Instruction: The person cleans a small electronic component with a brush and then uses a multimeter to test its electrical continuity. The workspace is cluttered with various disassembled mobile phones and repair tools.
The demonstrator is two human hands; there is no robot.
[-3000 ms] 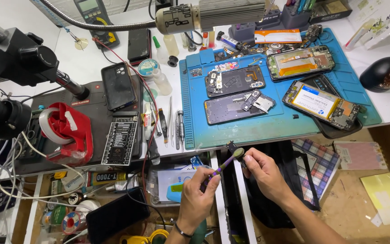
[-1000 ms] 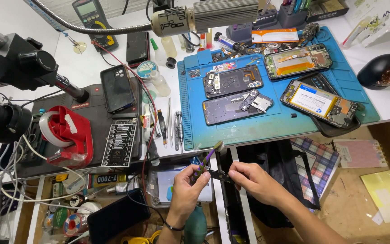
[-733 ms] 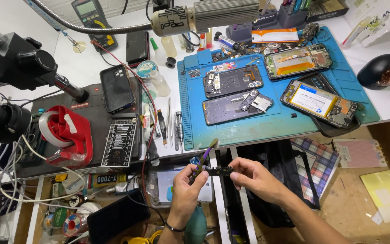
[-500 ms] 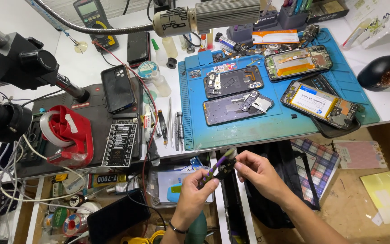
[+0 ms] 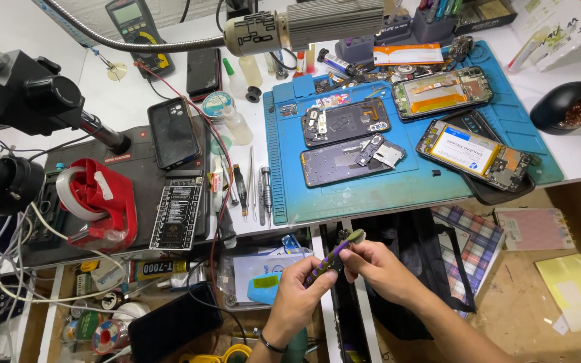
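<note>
my left hand (image 5: 297, 296) and right hand (image 5: 378, 265) now grasp the purple tool (image 5: 331, 257) closer together, raised since a moment ago.

I see two bare forearms coming up from the bottom edge, with no sleeves on either as far as the frame shows. My left hand (image 5: 297, 296) has a thin dark band around its wrist, sitting just below the palm. My right hand (image 5: 378, 269) wears nothing: no ring, no watch, no glove that I can make out. The fingernails on both look short and plain.
</note>
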